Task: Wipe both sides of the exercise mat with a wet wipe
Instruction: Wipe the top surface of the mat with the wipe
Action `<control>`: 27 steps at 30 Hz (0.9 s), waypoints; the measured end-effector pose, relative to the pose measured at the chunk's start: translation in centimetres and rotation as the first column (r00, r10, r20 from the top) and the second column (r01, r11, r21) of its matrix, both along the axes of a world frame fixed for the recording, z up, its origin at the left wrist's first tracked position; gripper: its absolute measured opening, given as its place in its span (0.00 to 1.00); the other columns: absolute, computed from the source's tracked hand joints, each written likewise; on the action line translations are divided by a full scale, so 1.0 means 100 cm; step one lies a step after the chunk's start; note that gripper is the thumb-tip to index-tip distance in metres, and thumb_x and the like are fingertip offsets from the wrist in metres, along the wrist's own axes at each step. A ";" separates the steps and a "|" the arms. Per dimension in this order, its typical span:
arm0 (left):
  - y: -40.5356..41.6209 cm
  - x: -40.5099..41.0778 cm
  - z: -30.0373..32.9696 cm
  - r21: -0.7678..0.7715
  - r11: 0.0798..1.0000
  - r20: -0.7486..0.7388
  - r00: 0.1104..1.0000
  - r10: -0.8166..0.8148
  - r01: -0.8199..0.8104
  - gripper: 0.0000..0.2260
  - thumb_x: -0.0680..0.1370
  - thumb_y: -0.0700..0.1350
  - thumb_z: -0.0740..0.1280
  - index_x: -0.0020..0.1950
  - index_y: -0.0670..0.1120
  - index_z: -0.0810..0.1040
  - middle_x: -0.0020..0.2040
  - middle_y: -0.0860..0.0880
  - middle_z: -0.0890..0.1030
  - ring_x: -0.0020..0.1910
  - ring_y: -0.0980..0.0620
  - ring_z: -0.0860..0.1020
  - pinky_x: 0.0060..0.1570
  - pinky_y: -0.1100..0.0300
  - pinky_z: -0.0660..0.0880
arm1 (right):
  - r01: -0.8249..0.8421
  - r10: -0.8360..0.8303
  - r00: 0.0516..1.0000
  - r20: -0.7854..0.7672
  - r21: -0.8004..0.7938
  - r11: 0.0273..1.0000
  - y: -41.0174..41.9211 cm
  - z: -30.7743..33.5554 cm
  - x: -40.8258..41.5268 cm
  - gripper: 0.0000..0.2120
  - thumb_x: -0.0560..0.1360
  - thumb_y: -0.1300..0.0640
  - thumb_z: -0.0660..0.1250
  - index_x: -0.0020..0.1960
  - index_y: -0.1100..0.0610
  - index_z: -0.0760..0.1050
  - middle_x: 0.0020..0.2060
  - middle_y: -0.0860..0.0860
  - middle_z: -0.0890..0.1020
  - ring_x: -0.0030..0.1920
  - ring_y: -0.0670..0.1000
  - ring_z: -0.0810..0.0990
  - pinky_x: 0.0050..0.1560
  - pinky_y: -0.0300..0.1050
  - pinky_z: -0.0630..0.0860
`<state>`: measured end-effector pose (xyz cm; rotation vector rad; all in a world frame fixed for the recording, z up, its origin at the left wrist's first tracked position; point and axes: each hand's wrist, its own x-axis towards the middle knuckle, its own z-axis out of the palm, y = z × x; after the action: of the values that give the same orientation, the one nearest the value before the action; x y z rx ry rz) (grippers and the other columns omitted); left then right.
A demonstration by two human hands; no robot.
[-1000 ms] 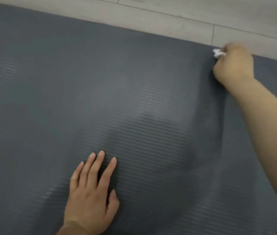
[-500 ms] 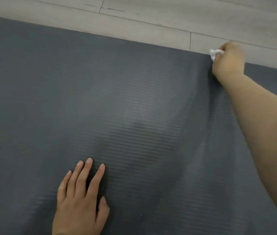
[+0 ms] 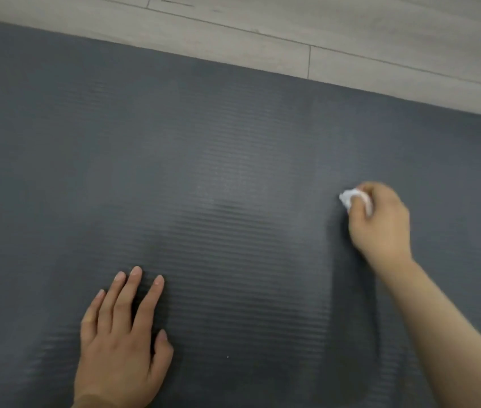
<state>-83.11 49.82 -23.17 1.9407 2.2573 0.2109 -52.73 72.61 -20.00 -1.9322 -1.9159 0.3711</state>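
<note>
Wiping of the upper face is under way: right hand [image 3: 380,222] grips the balled wet wipe [image 3: 348,200] against the exercise mat [image 3: 233,157], left hand [image 3: 121,340] flat beside it, bracing; next stroke likely needs steady downward pressure.

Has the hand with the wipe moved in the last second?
Yes. The right hand, gripping the wet wipe, has pulled back from the mat's far edge by the floor toward the person.

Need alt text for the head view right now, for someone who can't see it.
The right hand grips a crumpled white wipe against a dark grey ribbed mat, well in from its far edge. The left hand rests flat on the mat nearer the camera; pale wood floor lies beyond.
</note>
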 end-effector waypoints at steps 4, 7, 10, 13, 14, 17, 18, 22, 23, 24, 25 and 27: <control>-0.001 0.002 -0.001 0.015 1.000 -0.011 1.000 -0.004 0.005 0.32 0.69 0.51 0.58 0.73 0.45 0.69 0.75 0.39 0.67 0.74 0.38 0.65 0.73 0.40 0.57 | 0.166 -0.163 0.984 0.070 -0.032 0.986 0.183 -0.005 0.022 0.16 0.76 0.56 0.58 0.57 0.64 0.75 0.56 0.64 0.79 0.57 0.63 0.76 0.56 0.50 0.71; 0.000 0.003 0.000 0.047 0.999 -0.008 1.000 0.006 -0.006 0.31 0.69 0.51 0.58 0.72 0.46 0.70 0.74 0.39 0.69 0.73 0.39 0.66 0.72 0.40 0.59 | 0.320 -0.311 0.947 0.087 -0.138 0.937 0.236 -0.012 0.013 0.17 0.76 0.57 0.62 0.62 0.62 0.74 0.61 0.60 0.78 0.62 0.60 0.75 0.58 0.47 0.71; 0.000 0.003 -0.002 0.071 0.997 -0.036 0.999 0.003 -0.001 0.31 0.69 0.51 0.58 0.72 0.46 0.70 0.73 0.38 0.70 0.72 0.39 0.67 0.71 0.40 0.61 | 0.241 -0.236 0.965 0.114 -0.035 0.970 0.183 -0.021 -0.003 0.14 0.76 0.59 0.59 0.59 0.62 0.74 0.58 0.61 0.78 0.59 0.63 0.75 0.56 0.50 0.71; 0.001 0.004 -0.004 0.088 0.996 -0.058 0.998 0.012 -0.007 0.31 0.68 0.51 0.58 0.72 0.46 0.70 0.73 0.38 0.70 0.72 0.39 0.67 0.71 0.41 0.61 | 0.231 -0.230 0.970 0.076 -0.011 0.973 0.088 -0.017 0.016 0.10 0.78 0.57 0.59 0.53 0.61 0.76 0.52 0.62 0.80 0.52 0.64 0.77 0.50 0.50 0.71; 0.000 0.004 -0.005 0.085 0.996 -0.068 0.998 0.013 -0.008 0.31 0.68 0.51 0.58 0.72 0.46 0.70 0.73 0.38 0.70 0.72 0.39 0.67 0.71 0.41 0.61 | 0.243 -0.240 0.967 0.088 -0.028 0.969 0.053 -0.013 0.024 0.09 0.77 0.58 0.60 0.51 0.60 0.77 0.52 0.59 0.81 0.52 0.63 0.78 0.50 0.49 0.71; 0.002 0.004 -0.004 0.070 0.997 -0.071 0.997 0.020 -0.015 0.31 0.68 0.51 0.58 0.70 0.43 0.74 0.73 0.38 0.70 0.71 0.38 0.68 0.70 0.40 0.62 | 0.145 -0.144 0.989 0.040 -0.041 0.989 -0.023 -0.004 0.034 0.06 0.76 0.64 0.61 0.50 0.59 0.76 0.53 0.52 0.82 0.53 0.57 0.77 0.48 0.43 0.67; 0.001 0.005 -0.005 0.071 0.997 -0.086 0.996 0.022 -0.016 0.31 0.69 0.51 0.58 0.69 0.42 0.75 0.73 0.37 0.70 0.71 0.38 0.68 0.70 0.40 0.62 | 0.114 -0.113 0.993 0.034 -0.027 0.993 -0.020 -0.005 0.033 0.06 0.76 0.64 0.61 0.50 0.60 0.76 0.52 0.54 0.81 0.52 0.58 0.76 0.47 0.42 0.66; 0.001 0.005 -0.002 0.073 0.997 -0.073 0.997 0.010 -0.005 0.30 0.69 0.51 0.58 0.70 0.42 0.75 0.73 0.37 0.69 0.72 0.37 0.68 0.71 0.41 0.60 | 0.127 -0.126 0.979 0.158 0.010 0.992 0.102 -0.005 0.048 0.11 0.78 0.60 0.59 0.56 0.64 0.73 0.53 0.65 0.78 0.54 0.65 0.75 0.52 0.53 0.69; 0.001 0.004 -0.003 0.079 0.997 -0.083 0.997 0.009 -0.002 0.30 0.69 0.51 0.58 0.70 0.42 0.74 0.73 0.37 0.69 0.72 0.37 0.68 0.72 0.42 0.59 | 0.161 -0.157 0.969 0.191 -0.006 0.987 0.142 -0.002 0.055 0.12 0.78 0.60 0.58 0.58 0.65 0.73 0.56 0.66 0.77 0.56 0.66 0.75 0.55 0.53 0.70; 0.001 0.005 -0.004 0.083 0.997 -0.089 0.996 0.009 -0.001 0.30 0.69 0.51 0.58 0.69 0.42 0.74 0.73 0.37 0.69 0.72 0.37 0.68 0.72 0.42 0.59 | 0.211 -0.196 0.955 0.221 -0.045 0.977 0.178 -0.002 0.061 0.14 0.78 0.59 0.58 0.60 0.66 0.72 0.58 0.66 0.76 0.59 0.66 0.74 0.58 0.53 0.70; 0.002 0.006 -0.005 0.087 0.996 -0.086 0.996 0.012 -0.005 0.30 0.69 0.51 0.58 0.69 0.42 0.75 0.73 0.37 0.70 0.72 0.37 0.68 0.72 0.43 0.58 | 0.265 -0.238 0.941 0.239 -0.086 0.960 0.206 -0.001 0.063 0.15 0.79 0.59 0.58 0.61 0.67 0.72 0.60 0.66 0.75 0.61 0.65 0.74 0.60 0.53 0.71; 0.004 0.008 -0.005 0.100 0.995 -0.085 0.996 0.016 -0.007 0.31 0.68 0.51 0.58 0.69 0.42 0.74 0.73 0.37 0.70 0.71 0.37 0.68 0.72 0.43 0.58 | 0.325 -0.292 0.929 0.227 -0.125 0.937 0.233 -0.008 0.057 0.17 0.78 0.60 0.58 0.64 0.67 0.71 0.63 0.65 0.74 0.64 0.63 0.73 0.62 0.50 0.70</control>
<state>-82.30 50.21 -23.63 2.0234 2.3550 0.2506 -46.99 95.93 -20.77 -2.4197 -1.6990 0.2461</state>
